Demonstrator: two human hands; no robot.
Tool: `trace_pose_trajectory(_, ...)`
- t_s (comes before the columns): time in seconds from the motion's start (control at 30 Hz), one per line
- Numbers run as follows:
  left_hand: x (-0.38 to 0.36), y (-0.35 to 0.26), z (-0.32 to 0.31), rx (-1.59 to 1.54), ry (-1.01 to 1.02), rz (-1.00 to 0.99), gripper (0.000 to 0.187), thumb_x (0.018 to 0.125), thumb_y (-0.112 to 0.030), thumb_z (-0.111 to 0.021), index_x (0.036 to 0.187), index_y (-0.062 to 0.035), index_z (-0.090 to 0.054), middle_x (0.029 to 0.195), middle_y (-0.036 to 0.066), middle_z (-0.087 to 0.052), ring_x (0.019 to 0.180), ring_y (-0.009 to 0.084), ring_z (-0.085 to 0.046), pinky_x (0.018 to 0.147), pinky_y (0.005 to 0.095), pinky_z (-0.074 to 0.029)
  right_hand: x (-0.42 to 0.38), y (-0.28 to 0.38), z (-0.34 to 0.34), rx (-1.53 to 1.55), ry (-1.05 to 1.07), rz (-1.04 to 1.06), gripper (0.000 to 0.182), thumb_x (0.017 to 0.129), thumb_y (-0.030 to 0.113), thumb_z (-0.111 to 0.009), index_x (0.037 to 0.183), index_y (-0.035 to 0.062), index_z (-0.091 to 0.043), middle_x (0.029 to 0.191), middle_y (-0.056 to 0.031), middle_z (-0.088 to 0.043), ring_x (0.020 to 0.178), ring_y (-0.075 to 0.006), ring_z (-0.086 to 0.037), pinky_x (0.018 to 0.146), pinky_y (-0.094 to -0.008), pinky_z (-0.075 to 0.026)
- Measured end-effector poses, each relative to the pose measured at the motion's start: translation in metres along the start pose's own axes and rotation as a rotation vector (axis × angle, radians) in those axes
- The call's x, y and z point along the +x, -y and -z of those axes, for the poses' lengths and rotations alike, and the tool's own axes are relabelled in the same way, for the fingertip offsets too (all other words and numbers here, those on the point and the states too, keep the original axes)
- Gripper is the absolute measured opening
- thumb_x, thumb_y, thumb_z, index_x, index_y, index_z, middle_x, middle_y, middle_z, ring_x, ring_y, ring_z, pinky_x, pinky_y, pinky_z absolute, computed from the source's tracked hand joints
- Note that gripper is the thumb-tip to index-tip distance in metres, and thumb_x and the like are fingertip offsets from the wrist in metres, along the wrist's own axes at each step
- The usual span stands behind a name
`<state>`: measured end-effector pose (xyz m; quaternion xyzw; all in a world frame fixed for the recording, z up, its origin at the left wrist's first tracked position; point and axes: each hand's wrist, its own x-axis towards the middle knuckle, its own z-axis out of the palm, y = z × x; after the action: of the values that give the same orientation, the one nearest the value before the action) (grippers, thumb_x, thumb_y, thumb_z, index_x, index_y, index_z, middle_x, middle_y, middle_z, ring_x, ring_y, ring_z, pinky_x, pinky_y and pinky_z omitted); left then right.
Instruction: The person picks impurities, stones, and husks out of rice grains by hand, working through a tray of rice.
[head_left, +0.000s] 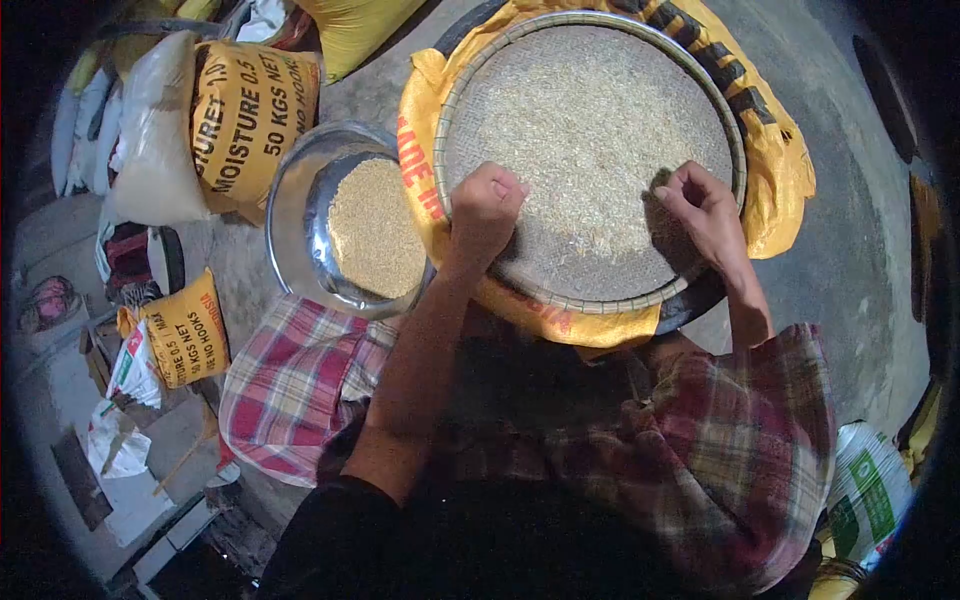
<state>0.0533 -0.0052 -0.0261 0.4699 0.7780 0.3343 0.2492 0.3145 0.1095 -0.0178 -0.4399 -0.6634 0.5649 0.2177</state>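
Observation:
A round bamboo sieve [463, 262] lies in front of me with a spread of pale grain [590, 150] on its mesh. My left hand [487, 208] is curled closed above the sieve's left part, near the grain's edge. Over the right part, my right hand [703, 208] has its thumb and fingers drawn together in a pinch. Whatever either hand may hold is hidden or too small to name. Beneath the sieve, a yellow printed sack [780, 200] drapes around a dark rim.
Left of the sieve stands a metal basin [290, 215] holding golden grain [375, 230]. Beyond it are a yellow sack [255, 120] with black print and a white plastic sack [160, 140]. A smaller yellow sack [187, 330] lies left; a green-and-white sack [868, 490] sits lower right.

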Motion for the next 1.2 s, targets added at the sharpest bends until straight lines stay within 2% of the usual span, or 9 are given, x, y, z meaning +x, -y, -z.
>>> trace_pose_trajectory(0.13,0.018,0.016,0.007,0.053,-0.230,-0.259,0.014,0.072,-0.009,-0.068,0.075,-0.0010,-0.057,0.071,0.015,-0.058,0.067,0.0304,-0.059,0.062,0.0398,-0.048,-0.006,-0.013,-0.002,0.337,0.089,-0.134,0.012,0.080,0.000,-0.060,0.076,0.0051,-0.051,0.068,0.0057,-0.048,0.066,-0.0034,-0.045,0.062,-0.0196,-0.039)
trace_pose_trajectory(0.3,0.048,0.016,0.006,0.254,-0.145,0.015,0.023,0.076,-0.017,-0.070,0.090,0.0000,-0.062,0.070,0.011,-0.060,0.069,0.0166,-0.060,0.066,0.0312,-0.048,-0.024,0.011,-0.027,-0.136,0.243,0.025,0.010,0.079,0.001,-0.064,0.082,0.0026,-0.054,0.071,-0.0022,-0.053,0.067,-0.0077,-0.050,0.062,-0.0232,-0.042)
trace_pose_trajectory(0.47,0.048,0.011,0.010,0.181,-0.026,0.094,0.020,0.077,-0.016,-0.069,0.088,-0.0012,-0.062,0.073,0.008,-0.061,0.070,0.0128,-0.057,0.068,0.0290,-0.047,-0.019,0.012,-0.047,-0.388,0.274,0.334,0.013,0.076,0.003,-0.061,0.089,0.0026,-0.059,0.081,-0.0163,-0.058,0.077,-0.0371,-0.058,0.067,-0.0418,-0.046)
trace_pose_trajectory(0.63,0.019,0.024,0.019,-0.317,0.067,0.178,0.021,0.074,-0.013,-0.067,0.089,0.0001,-0.059,0.073,0.012,-0.062,0.068,0.0229,-0.061,0.066,0.0336,-0.049,-0.017,0.009,-0.051,-0.403,0.262,0.332,0.013,0.078,0.006,-0.061,0.090,0.0028,-0.059,0.079,-0.0160,-0.057,0.077,-0.0357,-0.058,0.067,-0.0421,-0.046)
trace_pose_trajectory(0.7,0.002,0.016,0.020,-0.029,0.088,-0.071,0.025,0.073,-0.014,-0.068,0.091,0.0007,-0.058,0.070,0.012,-0.059,0.068,0.0234,-0.060,0.066,0.0322,-0.048,-0.017,0.011,-0.052,-0.402,0.243,0.370,0.014,0.078,0.006,-0.061,0.092,0.0034,-0.059,0.079,-0.0160,-0.057,0.077,-0.0353,-0.059,0.067,-0.0423,-0.047)
trace_pose_trajectory(0.93,-0.005,0.024,-0.006,0.135,0.112,-0.080,0.015,0.074,-0.011,-0.065,0.084,-0.0025,-0.057,0.068,0.015,-0.057,0.066,0.0331,-0.057,0.061,0.0383,-0.046,-0.001,0.024,-0.093,-0.654,0.322,0.533,0.025,0.084,0.012,-0.049,0.108,0.0064,-0.054,0.078,-0.0145,-0.061,0.073,-0.0330,-0.062,0.062,-0.0411,-0.050)
trace_pose_trajectory(1.03,-0.004,0.025,-0.005,0.233,-0.066,-0.340,0.014,0.075,-0.011,-0.064,0.080,-0.0029,-0.055,0.068,0.016,-0.057,0.067,0.0380,-0.056,0.060,0.0407,-0.045,0.005,0.018,-0.110,-0.838,0.310,0.545,0.033,0.082,0.012,-0.050,0.115,0.0095,-0.051,0.077,-0.0109,-0.061,0.071,-0.0291,-0.062,0.060,-0.0387,-0.050)
trace_pose_trajectory(1.13,-0.007,0.014,0.007,0.053,0.039,-0.249,0.012,0.077,-0.011,-0.062,0.079,-0.0024,-0.054,0.067,0.013,-0.057,0.066,0.0312,-0.058,0.060,0.0358,-0.046,0.001,0.009,-0.110,-0.905,0.287,0.600,0.030,0.082,0.012,-0.049,0.112,0.0090,-0.052,0.078,-0.0094,-0.062,0.070,-0.0261,-0.063,0.060,-0.0377,-0.051)
trace_pose_trajectory(1.2,-0.011,0.001,0.015,-0.331,0.179,0.163,0.008,0.078,-0.008,-0.059,0.080,-0.0013,-0.055,0.067,0.010,-0.057,0.065,0.0212,-0.058,0.061,0.0313,-0.047,-0.005,0.007,-0.102,-0.837,0.284,0.732,0.014,0.082,0.010,-0.046,0.094,0.0068,-0.053,0.074,-0.0099,-0.062,0.068,-0.0265,-0.064,0.060,-0.0378,-0.052)
